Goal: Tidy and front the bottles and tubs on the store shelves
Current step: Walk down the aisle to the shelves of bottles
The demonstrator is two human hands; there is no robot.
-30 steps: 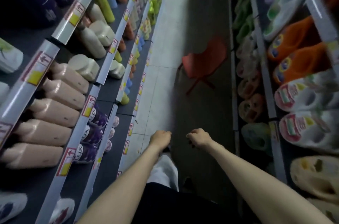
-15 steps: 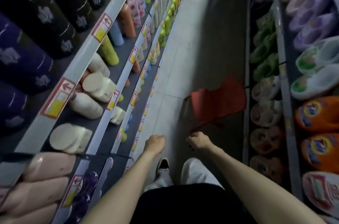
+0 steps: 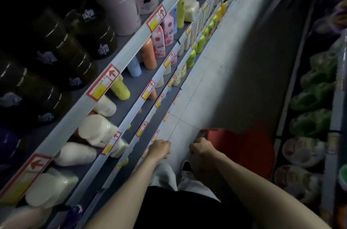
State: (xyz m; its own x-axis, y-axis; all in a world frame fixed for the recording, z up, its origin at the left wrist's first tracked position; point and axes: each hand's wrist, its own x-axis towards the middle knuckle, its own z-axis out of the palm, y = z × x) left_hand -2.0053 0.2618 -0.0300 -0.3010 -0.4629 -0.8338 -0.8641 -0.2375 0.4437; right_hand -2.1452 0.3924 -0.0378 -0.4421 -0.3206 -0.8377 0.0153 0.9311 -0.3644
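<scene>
Walking the aisle with both hands, left (image 3: 159, 149) and right (image 3: 201, 149), curled into empty fists, the person risks tripping on the red chair (image 3: 242, 146) just ahead while eyeing the untidy bottles (image 3: 97, 133) on the left shelves (image 3: 120, 58).

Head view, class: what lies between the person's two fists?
Between the left hand and right hand lies only bare grey floor tile; no bottle or tub. The head view shows it.

Cream bottles (image 3: 97, 132) crowd the left shelves (image 3: 120, 59) below pink tubs (image 3: 114, 6); some stand askew
</scene>
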